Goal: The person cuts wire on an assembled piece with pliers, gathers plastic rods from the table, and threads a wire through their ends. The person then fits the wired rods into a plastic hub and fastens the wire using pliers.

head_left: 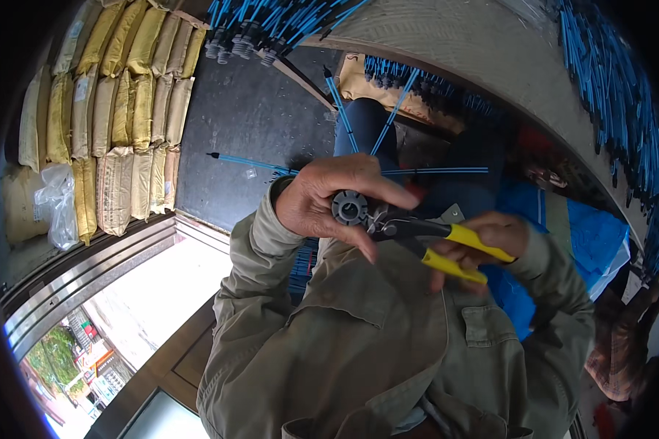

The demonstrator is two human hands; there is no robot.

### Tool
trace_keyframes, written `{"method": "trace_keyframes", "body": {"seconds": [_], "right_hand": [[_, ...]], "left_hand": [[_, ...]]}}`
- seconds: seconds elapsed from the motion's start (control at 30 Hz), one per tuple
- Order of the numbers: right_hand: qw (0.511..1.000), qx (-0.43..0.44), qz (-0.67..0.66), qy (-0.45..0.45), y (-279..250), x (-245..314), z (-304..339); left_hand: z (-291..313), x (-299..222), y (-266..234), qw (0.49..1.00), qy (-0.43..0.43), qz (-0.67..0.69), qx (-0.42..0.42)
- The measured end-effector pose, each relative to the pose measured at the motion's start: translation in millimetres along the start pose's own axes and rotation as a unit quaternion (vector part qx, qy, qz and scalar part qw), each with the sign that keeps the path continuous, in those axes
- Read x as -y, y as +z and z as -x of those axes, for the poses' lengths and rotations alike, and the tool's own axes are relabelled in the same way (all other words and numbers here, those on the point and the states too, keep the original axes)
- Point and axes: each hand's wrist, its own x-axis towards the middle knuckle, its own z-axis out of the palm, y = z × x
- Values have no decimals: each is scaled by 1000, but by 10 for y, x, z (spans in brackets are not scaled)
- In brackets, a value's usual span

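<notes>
Head view: left hand (322, 197) clamped around a small grey round plastic hub (349, 208), held in front of the chest. Right hand (490, 245) squeezes the yellow-handled black pliers (447, 245), handles partly closed, nose touching the hub's side. Thin blue rods with black tips (388, 172) radiate from behind the hub. Judged mid-assembly: several rods seated, further work at the hub pending. Contact point of the jaws is hidden by fingers; rod count unclear. Stacked tan and yellow sacks (124, 110) stand behind.
</notes>
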Motion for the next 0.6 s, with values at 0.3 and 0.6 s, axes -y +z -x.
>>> {"method": "trace_keyframes", "body": {"seconds": [0.3, 0.6], "right_hand": [[710, -60, 632, -305, 145, 180, 201], [243, -332, 860, -302, 394, 217, 48]], "left_hand": [[51, -22, 175, 993, 6, -67, -94], [58, -10, 408, 966, 35, -129, -222]]}}
